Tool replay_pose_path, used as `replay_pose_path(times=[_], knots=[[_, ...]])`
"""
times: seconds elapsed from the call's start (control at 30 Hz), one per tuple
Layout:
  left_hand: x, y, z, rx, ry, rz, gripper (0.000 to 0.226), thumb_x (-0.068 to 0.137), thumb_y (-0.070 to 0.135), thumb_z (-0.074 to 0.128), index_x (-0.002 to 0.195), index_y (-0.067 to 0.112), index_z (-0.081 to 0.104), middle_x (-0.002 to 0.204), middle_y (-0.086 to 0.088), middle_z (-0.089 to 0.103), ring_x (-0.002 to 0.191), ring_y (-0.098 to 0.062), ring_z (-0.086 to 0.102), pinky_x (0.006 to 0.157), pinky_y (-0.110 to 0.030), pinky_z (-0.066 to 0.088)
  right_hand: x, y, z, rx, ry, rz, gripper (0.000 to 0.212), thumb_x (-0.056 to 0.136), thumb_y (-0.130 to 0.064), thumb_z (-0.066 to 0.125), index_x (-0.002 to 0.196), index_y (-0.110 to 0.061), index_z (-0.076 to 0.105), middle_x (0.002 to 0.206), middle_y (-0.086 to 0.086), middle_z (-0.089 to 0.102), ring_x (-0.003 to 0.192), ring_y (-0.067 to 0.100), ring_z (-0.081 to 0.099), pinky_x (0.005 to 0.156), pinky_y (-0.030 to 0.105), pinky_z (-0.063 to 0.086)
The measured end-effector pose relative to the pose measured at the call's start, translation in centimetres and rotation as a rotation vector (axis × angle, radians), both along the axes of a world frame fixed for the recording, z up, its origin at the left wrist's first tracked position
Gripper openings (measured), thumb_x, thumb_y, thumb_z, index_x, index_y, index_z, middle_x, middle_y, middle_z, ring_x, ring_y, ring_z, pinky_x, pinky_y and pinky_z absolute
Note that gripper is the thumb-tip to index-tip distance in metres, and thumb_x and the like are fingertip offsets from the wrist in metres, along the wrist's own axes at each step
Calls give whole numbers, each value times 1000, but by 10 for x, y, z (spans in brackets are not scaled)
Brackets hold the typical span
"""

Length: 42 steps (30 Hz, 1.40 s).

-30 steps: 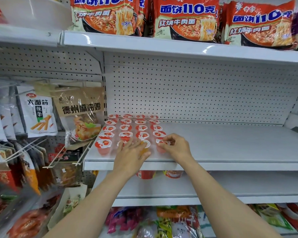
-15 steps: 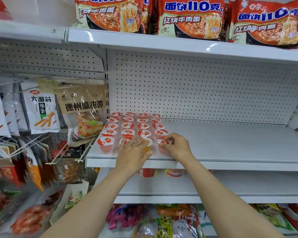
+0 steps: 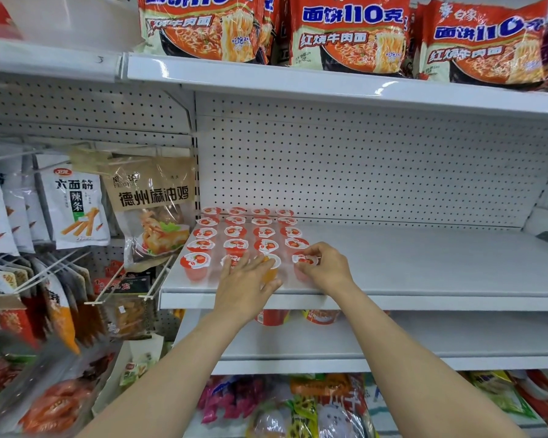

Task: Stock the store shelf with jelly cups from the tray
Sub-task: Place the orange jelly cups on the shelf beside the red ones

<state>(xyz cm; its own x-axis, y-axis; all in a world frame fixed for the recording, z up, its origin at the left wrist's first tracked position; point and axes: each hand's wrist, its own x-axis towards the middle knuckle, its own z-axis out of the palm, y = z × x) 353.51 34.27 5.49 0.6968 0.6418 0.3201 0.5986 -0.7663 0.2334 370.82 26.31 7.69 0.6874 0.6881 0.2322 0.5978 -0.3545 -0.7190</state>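
Note:
Several red-lidded jelly cups (image 3: 234,231) stand in neat rows at the left end of the white store shelf (image 3: 424,267). My left hand (image 3: 246,286) lies over the front row, fingers spread, touching an orange jelly cup (image 3: 271,270) and the red one beside it. My right hand (image 3: 325,267) pinches the front-right jelly cup (image 3: 304,260) at its lid, fingers curled round it. One front-left cup (image 3: 195,265) stands free of both hands. No tray is in view.
The shelf's right part is bare white metal up to a pegboard back wall (image 3: 361,165). Noodle packs (image 3: 345,33) fill the shelf above. Snack bags (image 3: 76,210) hang on hooks at the left. Red cups (image 3: 271,317) sit on the shelf below.
Both hands stay on the front row; the view has shifted slightly. My right hand's fingers have curled a little tighter on the front-right cup.

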Motion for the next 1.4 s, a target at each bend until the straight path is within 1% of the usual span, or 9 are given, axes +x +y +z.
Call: replay_pose_path(times=[0.4, 0.63, 0.73, 0.83, 0.9, 0.97, 1.13, 1.23, 1.4], knots=[[-1, 2, -2, 28, 47, -19, 59, 99, 60, 31, 153, 37, 26, 162, 9, 19, 152, -17, 4, 122, -48, -1, 0, -4, 2, -33, -22, -27, 41, 81, -39, 80, 113, -19, 64, 114, -2, 68, 96, 12, 56, 80, 22, 42], [-2, 3, -2, 13, -11, -35, 58, 99, 58, 37, 152, 36, 30, 161, 7, 25, 152, -17, 8, 122, -47, 1, -5, -7, 5, -37, -82, -54, 50, 83, -52, 71, 122, -22, 60, 125, -1, 64, 112, 20, 59, 84, 29, 46], [-3, 5, 6, -35, -106, -59, 60, 95, 53, 52, 150, 34, 35, 158, 4, 33, 150, -19, 17, 122, -46, 9, -11, -6, 18, -41, -239, -65, 50, 88, -48, 67, 128, -21, 56, 133, 2, 57, 121, 23, 54, 89, 33, 45], [-16, 19, 27, -88, -289, -56, 62, 87, 36, 71, 143, 32, 47, 146, 1, 51, 140, -25, 38, 114, -45, 33, -24, 2, 41, -93, -436, -11, 51, 92, -46, 63, 135, -19, 53, 139, 4, 52, 128, 25, 48, 93, 36, 45], [-33, 31, 48, -66, -371, -16, 61, 85, 30, 75, 141, 29, 51, 139, -1, 57, 131, -25, 49, 108, -43, 42, -37, 12, 58, -78, -528, 41, 51, 94, -45, 61, 137, -19, 52, 140, 4, 52, 130, 25, 46, 95, 38, 45], [-54, 42, 70, -42, -394, 37, 59, 87, 34, 72, 141, 25, 50, 135, -2, 60, 125, -25, 54, 106, -42, 44, -57, 25, 75, -46, -580, 96, 50, 95, -45, 59, 138, -20, 51, 142, 4, 52, 132, 24, 45, 97, 38, 44], [-115, 73, 99, -25, -405, 227, 59, 95, 58, 46, 145, 27, 44, 130, -4, 63, 120, -29, 56, 97, -46, 50, -123, 63, 106, -12, -584, 247, 52, 100, -49, 47, 144, -21, 46, 147, 6, 47, 137, 25, 40, 104, 39, 40], [-159, 84, 104, 23, -391, 333, 54, 97, 56, 43, 142, 27, 48, 124, -8, 67, 117, -32, 58, 92, -42, 52, -169, 86, 112, -21, -581, 320, 54, 101, -52, 42, 145, -21, 43, 150, 9, 44, 141, 26, 36, 107, 40, 38], [-232, 94, 99, 76, -370, 397, 46, 100, 46, 44, 141, 26, 50, 127, -10, 65, 115, -33, 59, 85, -41, 52, -235, 122, 99, -31, -521, 436, 55, 100, -52, 43, 144, -20, 43, 145, 12, 49, 133, 33, 44, 104, 42, 41]])
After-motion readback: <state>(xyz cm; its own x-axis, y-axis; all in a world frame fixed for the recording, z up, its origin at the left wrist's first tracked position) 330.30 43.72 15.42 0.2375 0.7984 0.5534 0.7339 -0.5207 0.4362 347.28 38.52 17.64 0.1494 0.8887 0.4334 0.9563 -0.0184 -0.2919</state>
